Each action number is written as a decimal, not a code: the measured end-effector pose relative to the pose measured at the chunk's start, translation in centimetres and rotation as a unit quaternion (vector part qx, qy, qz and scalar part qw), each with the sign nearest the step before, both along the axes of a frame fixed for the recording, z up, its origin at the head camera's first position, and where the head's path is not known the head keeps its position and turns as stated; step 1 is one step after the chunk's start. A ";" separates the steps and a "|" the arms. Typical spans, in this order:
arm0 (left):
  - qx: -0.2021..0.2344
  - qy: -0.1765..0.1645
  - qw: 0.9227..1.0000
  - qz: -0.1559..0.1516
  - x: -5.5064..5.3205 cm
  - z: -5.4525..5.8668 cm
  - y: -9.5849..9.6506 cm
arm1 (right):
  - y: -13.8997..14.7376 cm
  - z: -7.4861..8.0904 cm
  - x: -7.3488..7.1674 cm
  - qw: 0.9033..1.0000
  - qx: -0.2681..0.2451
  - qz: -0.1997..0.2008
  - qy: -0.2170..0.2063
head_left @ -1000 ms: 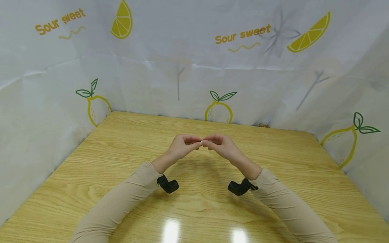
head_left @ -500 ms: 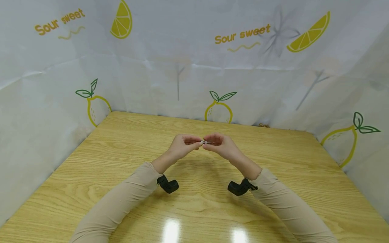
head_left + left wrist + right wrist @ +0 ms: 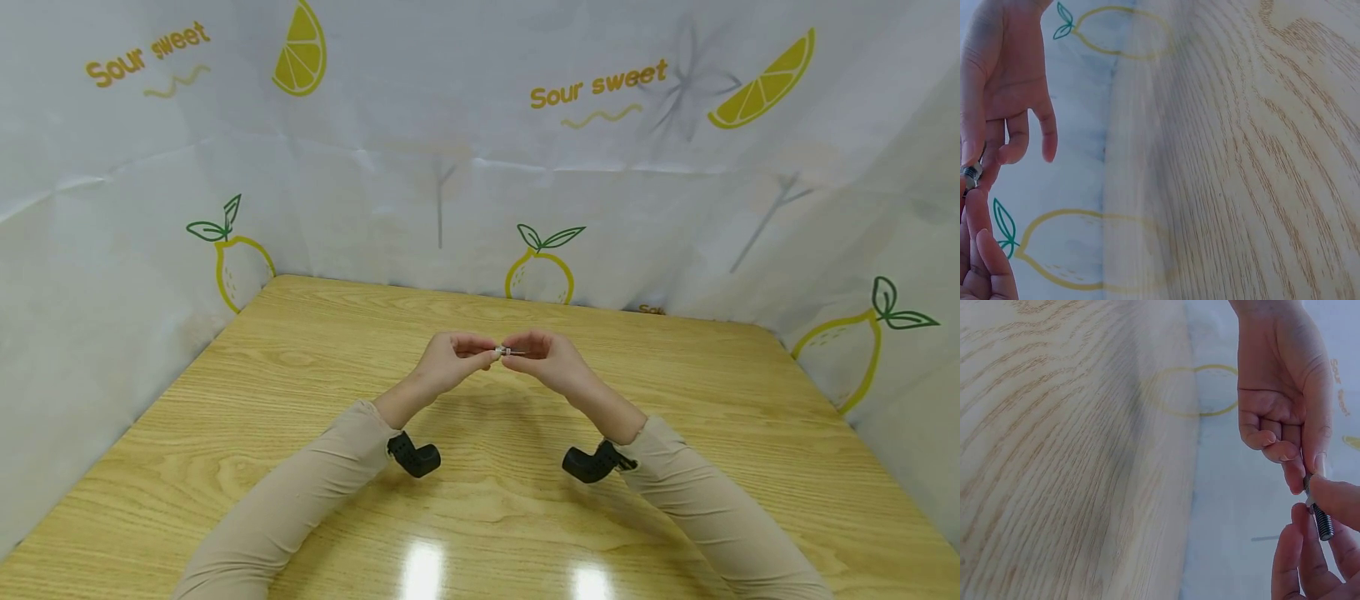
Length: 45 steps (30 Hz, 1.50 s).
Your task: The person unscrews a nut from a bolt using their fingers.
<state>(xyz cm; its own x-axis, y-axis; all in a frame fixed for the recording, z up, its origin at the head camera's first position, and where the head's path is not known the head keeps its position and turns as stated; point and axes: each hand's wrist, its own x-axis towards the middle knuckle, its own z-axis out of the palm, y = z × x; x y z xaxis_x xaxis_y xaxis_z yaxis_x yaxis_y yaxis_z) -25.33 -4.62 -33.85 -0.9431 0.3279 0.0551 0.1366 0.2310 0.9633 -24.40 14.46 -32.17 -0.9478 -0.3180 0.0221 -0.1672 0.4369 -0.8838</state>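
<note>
Both hands meet above the middle of the table around a small metal bolt (image 3: 1322,524). My left hand (image 3: 444,365) pinches one end of it between thumb and fingertips, so that end is mostly hidden. From there the threaded shaft points right, into the hollow of my right hand (image 3: 557,365). What looks like a nut (image 3: 507,352) sits on the shaft close to the left fingertips. The right thumb and fingertips are around this nut; in the right wrist view the thumb partly covers it. In the left wrist view only a short metal piece (image 3: 970,172) shows between the hands.
A wood-grain table (image 3: 480,500) lies under the arms, with two bright reflections near its front edge. Lemon-printed white cloth (image 3: 480,200) hangs along the back and both sides. Black wrist mounts (image 3: 588,464) hang under the sleeves.
The right thumb and fingertips have parted since a second ago, and more of the shaft and nut shows between them. My left hand and both arms stay in place.
</note>
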 end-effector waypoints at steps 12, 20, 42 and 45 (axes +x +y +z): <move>0.000 0.008 1.000 -0.003 0.0 0.0 -0.1 | 0.0 0.2 0.0 0.999 0.030 0.001 -0.023; 0.000 0.002 1.000 0.000 0.0 0.0 0.0 | 0.0 0.1 0.1 1.000 0.008 0.004 -0.004; 0.002 0.006 1.000 -0.003 0.1 0.1 -0.1 | -0.1 0.2 0.1 1.000 0.009 -0.009 -0.021; 0.000 0.006 1.000 0.001 0.2 0.2 -0.1 | -0.1 0.2 0.1 1.000 0.013 -0.009 -0.024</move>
